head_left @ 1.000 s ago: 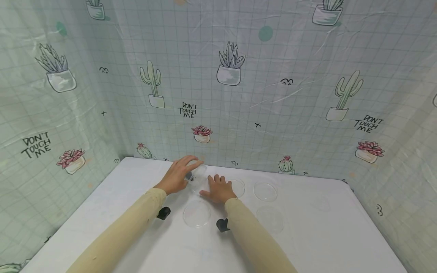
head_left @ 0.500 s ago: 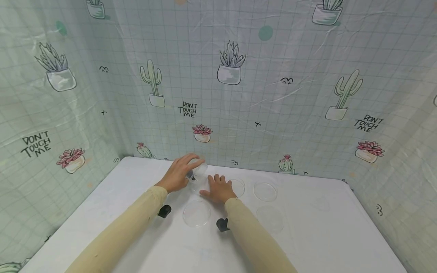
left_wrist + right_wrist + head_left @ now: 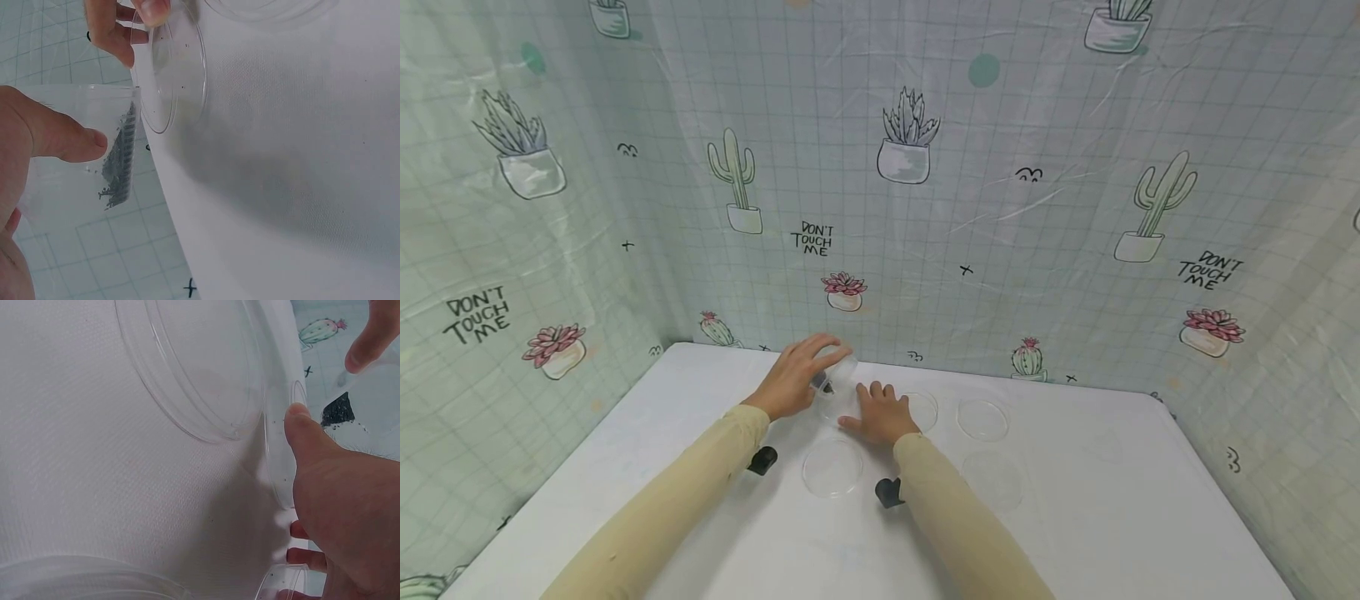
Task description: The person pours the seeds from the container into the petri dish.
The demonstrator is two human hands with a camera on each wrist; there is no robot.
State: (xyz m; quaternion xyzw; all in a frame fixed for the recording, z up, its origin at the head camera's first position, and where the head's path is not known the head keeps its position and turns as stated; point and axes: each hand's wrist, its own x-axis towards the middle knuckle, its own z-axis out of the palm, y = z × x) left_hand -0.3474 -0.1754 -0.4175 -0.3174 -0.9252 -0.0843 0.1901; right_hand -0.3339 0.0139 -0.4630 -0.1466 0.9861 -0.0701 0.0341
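Observation:
My left hand (image 3: pixel 792 379) grips a clear plastic cup (image 3: pixel 62 194), tilted on its side over the table's far part. A heap of small dark bits (image 3: pixel 119 164) lies along the cup's lower wall, with a few bits loose beside it. Close by the cup's mouth is a clear petri dish (image 3: pixel 192 75) with several dark specks in it. The thumb of my right hand (image 3: pixel 880 415) rests on that dish's rim, while its other fingers are spread past the edge. In the right wrist view, the right hand partly hides this dish.
On the white table (image 3: pixel 1120 517) lie more clear dishes: one nearer me (image 3: pixel 832 469), one (image 3: pixel 925 412) right of my right hand, one (image 3: pixel 983 421) farther right and a faint one (image 3: pixel 992 482) in front of it. A cactus-printed curtain (image 3: pixel 962 217) stands behind.
The left hand has risen slightly and shifted a little to the right with the cup. My right hand and the dishes have stayed in place.

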